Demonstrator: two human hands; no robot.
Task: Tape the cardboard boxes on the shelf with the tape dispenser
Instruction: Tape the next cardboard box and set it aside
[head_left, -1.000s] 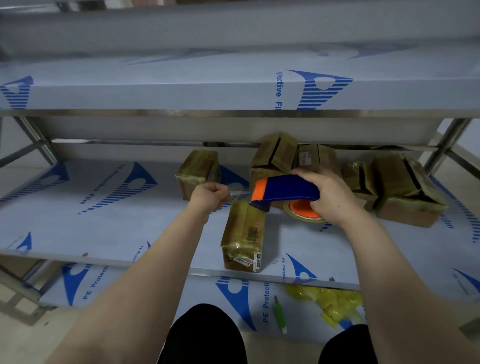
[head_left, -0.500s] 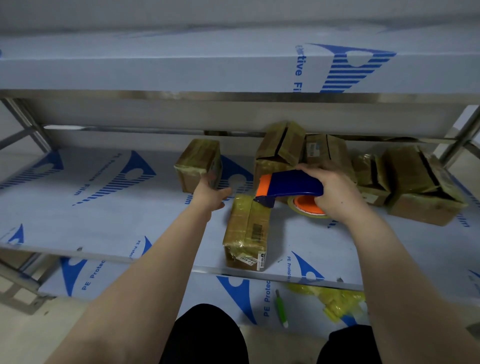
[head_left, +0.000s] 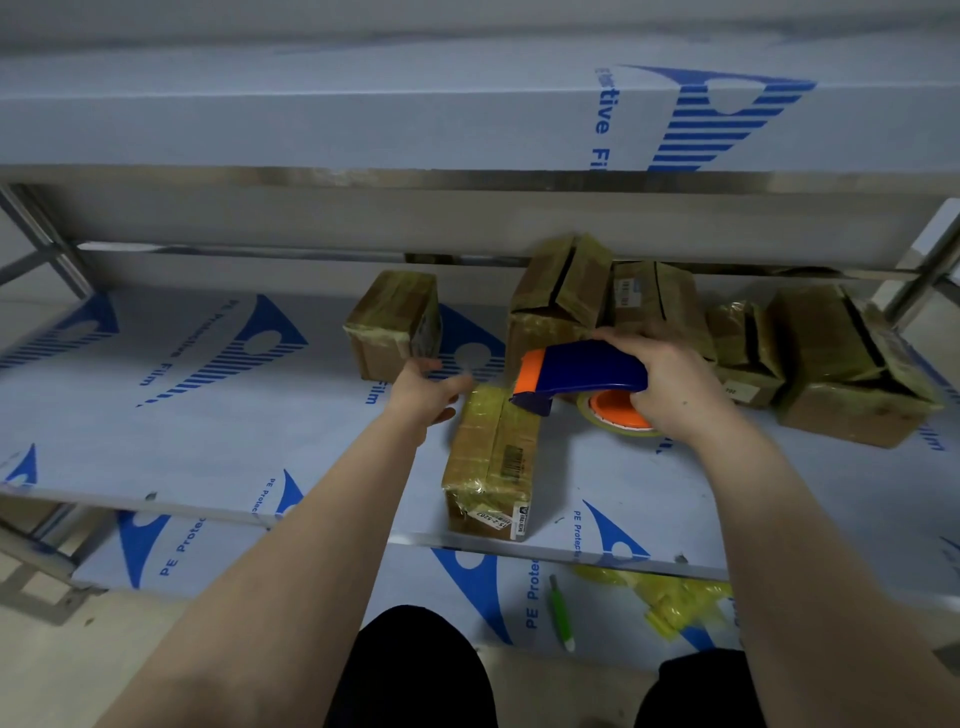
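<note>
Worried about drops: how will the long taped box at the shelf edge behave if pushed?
The box probably slides easily: glossy tape on smooth film. Lying flat, it should not tip. Its near end meets the shelf edge, so it could fall.

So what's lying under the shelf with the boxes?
A green stick-like tool and crumpled yellow scraps lie on the lower shelf. Farther back is hidden by the box shelf above.

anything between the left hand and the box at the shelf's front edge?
Nothing visible. The left hand, open, is just left of the front box, near its far end, fingers almost at it. The tape dispenser, held in the right hand, is over its far right corner, off that path.
</note>
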